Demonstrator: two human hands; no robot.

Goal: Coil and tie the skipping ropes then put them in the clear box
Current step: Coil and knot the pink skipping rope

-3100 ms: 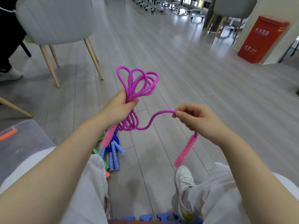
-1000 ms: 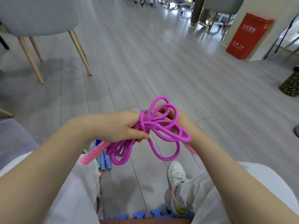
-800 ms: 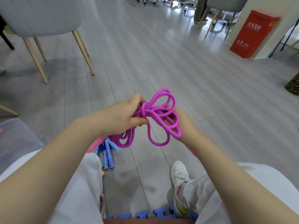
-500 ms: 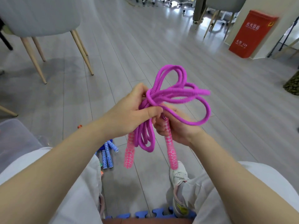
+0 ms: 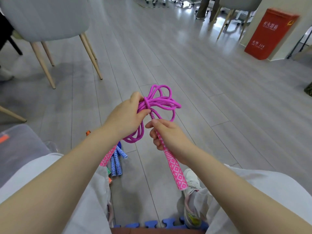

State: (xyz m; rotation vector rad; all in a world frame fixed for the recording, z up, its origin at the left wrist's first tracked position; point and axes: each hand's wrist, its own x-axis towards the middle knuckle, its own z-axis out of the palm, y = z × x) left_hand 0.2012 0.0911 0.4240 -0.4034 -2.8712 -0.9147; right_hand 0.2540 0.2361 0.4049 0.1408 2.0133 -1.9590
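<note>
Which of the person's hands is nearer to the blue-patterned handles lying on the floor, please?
Left. The left hand grips the purple coil up and slightly right of the blue-patterned handles; the right hand holds the pink handle farther right.

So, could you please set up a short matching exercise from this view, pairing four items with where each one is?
Items:
1. purple rope coil
2. pink handle
3. blue patterned handles
4. red box

Places:
A. lying on the floor
B. gripped by the right hand
C. against the wall, far right
D. gripped by the left hand

Pairs: 1-D, 2-B, 3-A, 4-C
</note>
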